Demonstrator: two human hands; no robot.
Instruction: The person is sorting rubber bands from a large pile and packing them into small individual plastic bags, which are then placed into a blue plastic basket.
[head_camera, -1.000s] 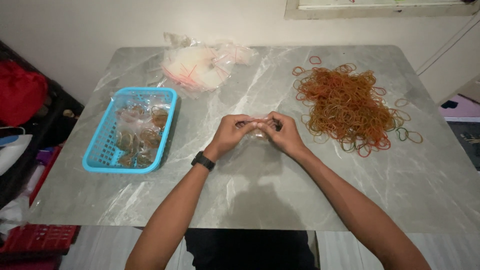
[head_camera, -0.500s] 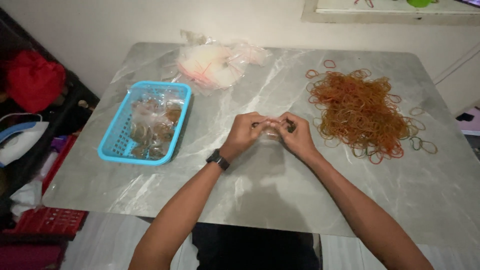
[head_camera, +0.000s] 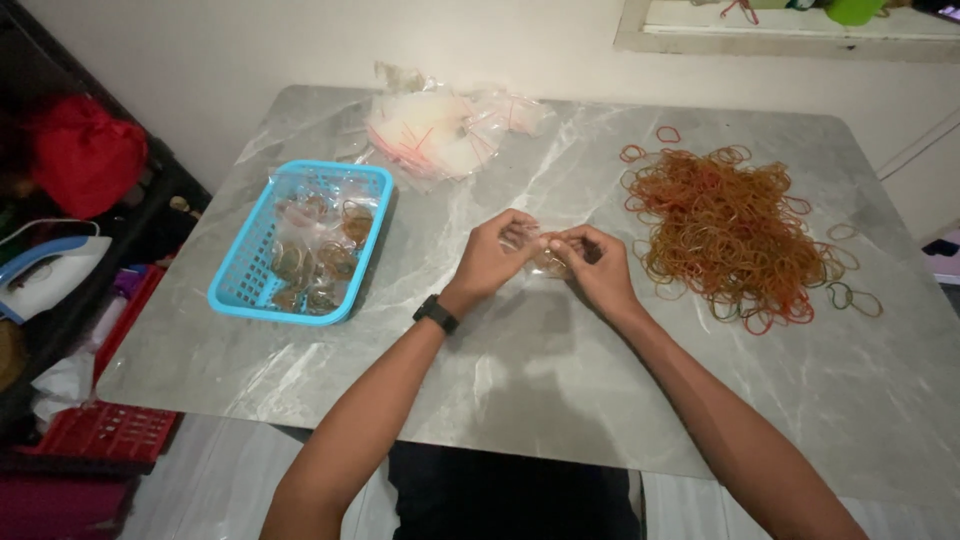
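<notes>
While both of my hands meet over the middle of the grey marbled surface (head_camera: 500, 400), they pinch one small clear plastic bag (head_camera: 548, 262) between them. My left hand (head_camera: 495, 262) is closed on the bag's left edge, fingers curled and thumb pressed in; my right hand (head_camera: 598, 268) is closed on its right edge in the same manner. The bag sits at the fingertips, low over the surface, and brownish rubber bands show through it; whether its mouth is sealed I cannot tell. A black wristwatch (head_camera: 436, 313) is on my left wrist.

To the right of my right hand, near but apart from it, lies a loose heap of rubber bands (head_camera: 730, 230), orange, brown and red, with a few strays around its edge. To the left, well apart from my left hand, stands a light-blue plastic basket (head_camera: 245, 280) holding several filled clear bags. Behind it, toward the far edge, lies a pile of empty clear bags (head_camera: 435, 135) with red strips. Off the surface to the left are a red cloth bundle (head_camera: 85, 155) and an iron (head_camera: 45, 265).
</notes>
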